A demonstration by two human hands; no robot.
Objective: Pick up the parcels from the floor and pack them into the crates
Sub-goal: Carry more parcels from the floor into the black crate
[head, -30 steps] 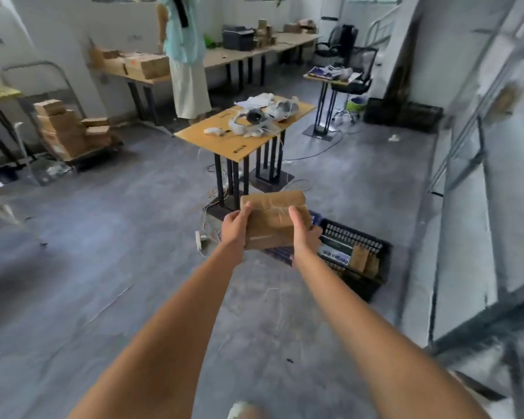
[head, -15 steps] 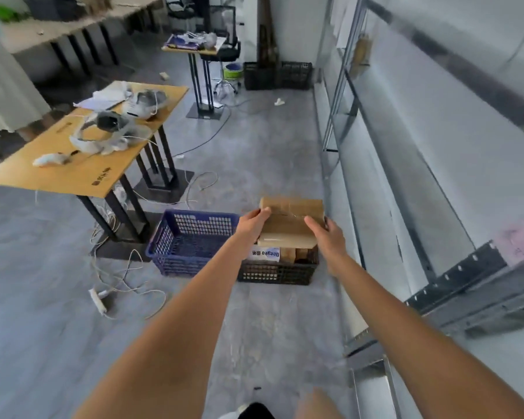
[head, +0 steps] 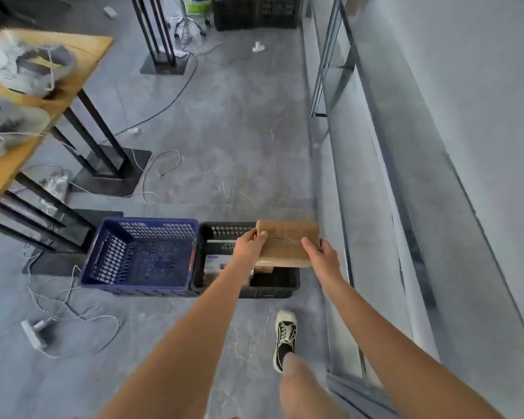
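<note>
While both hands' grip (head: 248, 244) (head: 322, 254) clasps parcel (head: 286, 241) | black crate (head: 270, 287) contents half-hidden

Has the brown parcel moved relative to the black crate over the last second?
Yes. The brown parcel, held by the left hand and right hand, has come nearer and now sits above the black crate, over its right part.

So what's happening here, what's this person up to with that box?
A person is carrying a brown cardboard parcel, gripped on either side by the left hand and the right hand. They hold it just above a black crate on the floor, which already has a few packages in it. A blue crate sits right beside it and looks empty. The parcel isn't set down yet.
</note>
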